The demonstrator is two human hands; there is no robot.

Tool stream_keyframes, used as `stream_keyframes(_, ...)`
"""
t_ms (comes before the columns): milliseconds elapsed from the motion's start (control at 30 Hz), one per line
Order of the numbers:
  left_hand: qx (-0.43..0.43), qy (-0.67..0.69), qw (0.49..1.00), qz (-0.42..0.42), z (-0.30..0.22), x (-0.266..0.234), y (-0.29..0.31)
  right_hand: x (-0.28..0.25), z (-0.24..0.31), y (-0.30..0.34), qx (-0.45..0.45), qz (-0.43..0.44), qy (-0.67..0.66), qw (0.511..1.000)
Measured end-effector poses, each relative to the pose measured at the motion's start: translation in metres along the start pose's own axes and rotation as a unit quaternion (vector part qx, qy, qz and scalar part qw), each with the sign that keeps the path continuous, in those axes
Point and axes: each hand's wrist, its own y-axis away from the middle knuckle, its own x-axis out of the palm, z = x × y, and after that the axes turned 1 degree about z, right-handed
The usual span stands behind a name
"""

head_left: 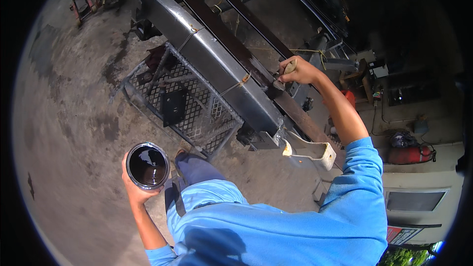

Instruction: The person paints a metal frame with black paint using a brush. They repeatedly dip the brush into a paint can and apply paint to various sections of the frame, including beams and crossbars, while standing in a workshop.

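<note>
Paint can (148, 165), round and open-topped with a glossy black liquid filling it, sits in the left hand (134, 187), whose grip is closed around the can's wall from below and the side, the fingers wrapping its rim edge while the can is held roughly level near the person's left hip. Well apart from it, up and to the right, the right hand (298, 71) is stretched out at the end of a bare forearm with the blue sleeve (362, 167) pushed back above the elbow; its grip is clamped tight on the pale handle of a paintbrush (285, 74), whose bristle end points down and touches the dark brown steel bar (256, 64). That bar runs diagonally beside a long grey metal beam (217, 64), the two lying side by side and bound with thin wire at several places. Under the beam stands a frame of expanded metal mesh (189, 103) on the stained concrete floor (74, 113). A bent pale bracket (315, 152) hangs off the near end of the beam, between the two hands. At the far right a red cylinder (409, 155) lies near a wall.
</note>
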Motion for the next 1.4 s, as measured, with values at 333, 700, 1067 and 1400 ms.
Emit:
stream_keyframes(333,0.006,-0.090,0.996,0.029,0.003,-0.028,0.052,0.019,-0.013,0.016,-0.004,-0.038,-0.061,0.997)
stream_keyframes(700,-0.022,-0.035,0.999,0.021,0.002,-0.002,0.065,0.016,-0.006,0.062,0.048,-0.024,0.040,0.998)
stream_keyframes(1067,-0.011,-0.020,1.000,0.011,-0.014,0.092,0.060,0.021,-0.069,-0.023,-0.250,-0.294,-0.174,0.906)
stream_keyframes(1400,-0.048,0.036,0.988,-0.139,-0.003,0.196,0.108,-0.034,-0.103,0.013,-0.204,0.127,-0.116,0.964)
